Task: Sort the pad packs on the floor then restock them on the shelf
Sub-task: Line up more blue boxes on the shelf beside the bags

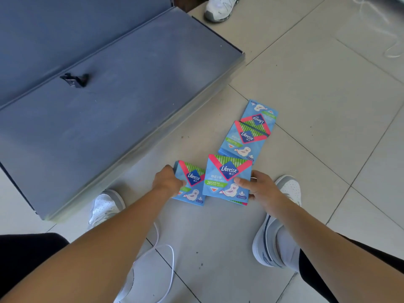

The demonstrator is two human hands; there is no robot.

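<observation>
Pad packs, four flat blue cardboard ones with pink and green stripes, are sitting on the pale tiled floor (306,106) right in front of you, strung out from your hands toward the upper right. You're crouching with a white sneaker either side of them.

Your left hand (167,179) is gripping the left edge of the near-left pack (193,184), fingers curled round it. Your right hand (260,186) is pinching the near-right pack (227,178), thumb on the printed face and fingers behind its right edge. That one is looking tipped up off the tiles, and there may be another pack tucked under it, can't really tell.

Past those, the third pack (240,141) is lying flat just beyond your right-hand pack, long axis pointing away from you and leaning right, and the fourth pack (260,114) is peeking out from under its far end, flipped the other way round.

So the right hand is the nearer one for both loose packs. The grey metal shelf board (131,84) is lying off to the left, nearer your left hand, with a small black clip (75,79) on it. Someone else's white shoe (220,7) is showing at the far edge.
</observation>
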